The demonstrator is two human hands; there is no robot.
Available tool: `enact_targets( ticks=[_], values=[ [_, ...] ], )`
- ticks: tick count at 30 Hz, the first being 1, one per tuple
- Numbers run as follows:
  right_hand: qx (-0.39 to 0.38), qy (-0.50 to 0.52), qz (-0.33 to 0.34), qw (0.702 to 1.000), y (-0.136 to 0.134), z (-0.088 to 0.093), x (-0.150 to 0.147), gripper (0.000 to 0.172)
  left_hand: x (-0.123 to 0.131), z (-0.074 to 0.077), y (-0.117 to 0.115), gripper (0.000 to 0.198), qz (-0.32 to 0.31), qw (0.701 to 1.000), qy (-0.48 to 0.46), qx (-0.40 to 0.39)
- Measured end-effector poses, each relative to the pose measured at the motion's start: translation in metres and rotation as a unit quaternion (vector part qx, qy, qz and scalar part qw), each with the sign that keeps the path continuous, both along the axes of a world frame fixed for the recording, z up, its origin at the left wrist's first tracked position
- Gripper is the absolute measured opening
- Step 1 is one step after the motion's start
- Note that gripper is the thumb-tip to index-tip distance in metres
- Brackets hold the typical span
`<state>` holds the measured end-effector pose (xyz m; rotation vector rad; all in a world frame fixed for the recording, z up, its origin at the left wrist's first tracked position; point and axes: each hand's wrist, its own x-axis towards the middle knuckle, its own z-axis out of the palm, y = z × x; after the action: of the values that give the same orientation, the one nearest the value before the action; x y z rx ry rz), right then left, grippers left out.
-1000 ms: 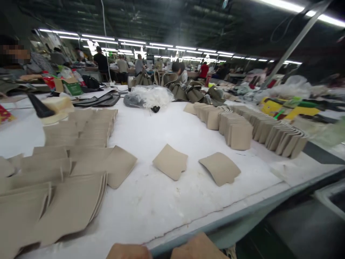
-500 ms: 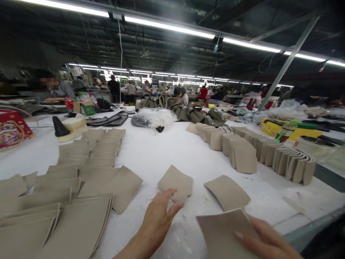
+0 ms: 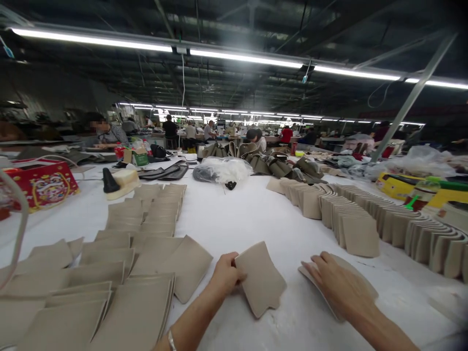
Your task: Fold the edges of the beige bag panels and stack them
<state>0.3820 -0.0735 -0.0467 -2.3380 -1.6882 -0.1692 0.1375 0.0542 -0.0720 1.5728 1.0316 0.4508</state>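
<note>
Contents of a white-topped worktable (image 3: 226, 214)

At far left, a red printed cardboard carton (image 3: 54, 185) is placed. Next, overlapping stacks of flat beige panels (image 3: 135, 302) are laid in rows, with a cream block (image 3: 127, 179) behind. At rear centre, a clear plastic bag with dark contents (image 3: 223, 169) is set down. In front, a notched beige panel (image 3: 261, 280) is pinched at its left edge by the left hand (image 3: 224, 275); whether the worktable is touched by it cannot be told. Well apart, a second beige panel (image 3: 361, 275) is partly covered by the right hand (image 3: 338, 282); whether it is gripped cannot be told. Farther right, curved beige panels (image 3: 360, 236) are stood on edge in two rows.
</note>
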Motion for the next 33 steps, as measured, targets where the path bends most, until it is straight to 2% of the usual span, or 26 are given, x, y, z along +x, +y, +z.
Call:
enact_targets(
  ticks=[3, 6, 8, 11, 13, 17, 21, 25, 28, 30, 33],
  values=[
    [-0.015, 0.130, 0.083, 0.988, 0.002, 0.010, -0.029, 0.036, -0.028, 0.006, -0.021, 0.022, -0.040, 0.993, -0.084, -0.075],
    [-0.062, 0.260, 0.180, 0.947, 0.002, 0.017, -0.067, 0.030, -0.060, 0.011, -0.046, 0.033, -0.074, 0.979, -0.128, -0.139],
    [-0.090, 0.324, 0.211, 0.918, -0.001, 0.016, -0.090, 0.027, -0.079, 0.015, -0.059, 0.037, -0.094, 0.973, -0.132, -0.166],
    [-0.112, 0.379, 0.232, 0.889, -0.012, 0.007, -0.116, 0.026, -0.101, 0.021, -0.068, 0.036, -0.120, 0.976, -0.101, -0.152],
    [-0.119, 0.390, 0.237, 0.882, -0.017, 0.000, -0.128, 0.022, -0.108, 0.024, -0.067, 0.033, -0.117, 0.983, -0.065, -0.126],
    [-0.127, 0.381, 0.247, 0.882, -0.021, -0.009, -0.145, 0.014, -0.109, 0.018, -0.058, 0.022, -0.104, 0.984, -0.028, -0.144],
    [-0.126, 0.372, 0.251, 0.885, -0.024, -0.015, -0.154, 0.011, -0.108, 0.008, -0.051, 0.023, -0.134, 0.970, -0.019, -0.202],
    [-0.107, 0.355, 0.250, 0.894, -0.033, -0.025, -0.157, 0.007, -0.107, -0.005, -0.052, 0.021, -0.163, 0.960, -0.019, -0.227],
    [-0.073, 0.330, 0.249, 0.908, -0.042, -0.029, -0.160, 0.025, -0.103, -0.015, -0.054, 0.018, -0.166, 0.961, -0.021, -0.222],
    [-0.047, 0.271, 0.252, 0.928, -0.048, -0.026, -0.165, 0.039, -0.102, -0.018, -0.055, 0.017, -0.167, 0.962, -0.026, -0.216],
    [-0.031, 0.178, 0.267, 0.947, -0.055, -0.015, -0.174, 0.039, -0.101, -0.018, -0.056, 0.016, -0.177, 0.961, -0.035, -0.212]
  ],
)
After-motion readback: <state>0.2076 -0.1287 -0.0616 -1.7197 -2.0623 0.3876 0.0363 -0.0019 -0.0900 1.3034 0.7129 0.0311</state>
